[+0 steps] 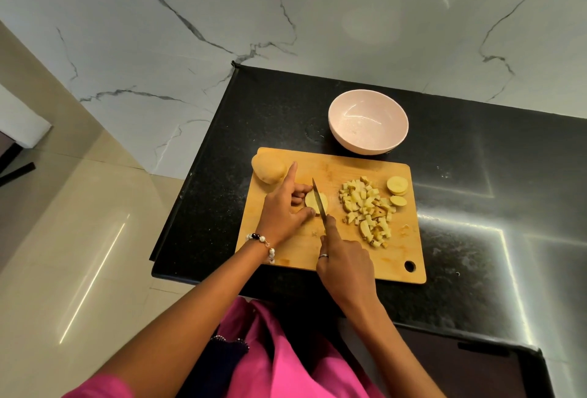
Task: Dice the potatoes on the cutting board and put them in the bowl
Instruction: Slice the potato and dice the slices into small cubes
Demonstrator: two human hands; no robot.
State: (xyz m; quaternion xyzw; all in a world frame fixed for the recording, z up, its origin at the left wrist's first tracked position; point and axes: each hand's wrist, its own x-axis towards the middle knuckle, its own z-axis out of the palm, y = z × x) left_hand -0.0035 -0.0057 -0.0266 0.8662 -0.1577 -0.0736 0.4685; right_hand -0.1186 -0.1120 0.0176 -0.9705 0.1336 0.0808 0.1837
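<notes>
A wooden cutting board (298, 248) lies on the black counter. My left hand (284, 210) pinches a potato piece (313, 199) between thumb and curled fingers, index finger pointing up. My right hand (344, 262) grips a knife (319, 200), whose blade lies across that piece. A pile of diced potato (367, 210) sits right of the blade, with two round slices (397, 189) beyond it. A whole potato (269, 169) rests at the board's far left corner. The pale pink bowl (368, 121) stands behind the board and looks empty.
The black counter (476, 191) ends at an edge just left of the board, with tiled floor (79, 238) below. A marble wall (286, 16) rises behind the bowl. My pink clothing (270, 359) is near the counter's front edge.
</notes>
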